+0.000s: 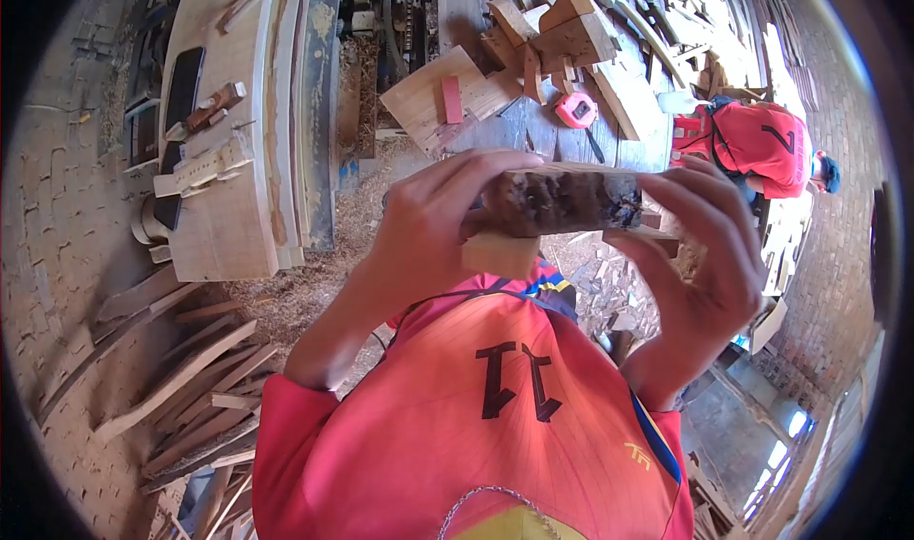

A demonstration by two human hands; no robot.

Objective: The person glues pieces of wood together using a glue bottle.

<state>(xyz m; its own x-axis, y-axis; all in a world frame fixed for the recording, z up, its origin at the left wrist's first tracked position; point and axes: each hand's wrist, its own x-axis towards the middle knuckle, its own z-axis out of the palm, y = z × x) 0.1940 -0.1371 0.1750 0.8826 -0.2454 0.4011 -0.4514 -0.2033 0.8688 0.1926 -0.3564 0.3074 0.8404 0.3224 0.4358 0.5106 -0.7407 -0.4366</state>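
In front of my chest I hold a rough, dark brown wood block (564,202) with a bark-like face, lying crosswise between both hands. My left hand (428,207) is closed on its left end, fingers over the top edge. Below that end sits a pale wood block (500,254), close under the dark one. My right hand (709,240) grips the other end, fingertips at the top corner and thumb beneath. Beyond the blocks, a red tape measure (576,110) rests on the workbench (514,130).
Wood offcuts (571,40) pile up on the bench ahead. To the left, a thick plank stack (228,221) carries a dark phone-like slab (184,88). Scrap boards (186,383) lie at lower left. A person in a red shirt (762,145) bends over at the right.
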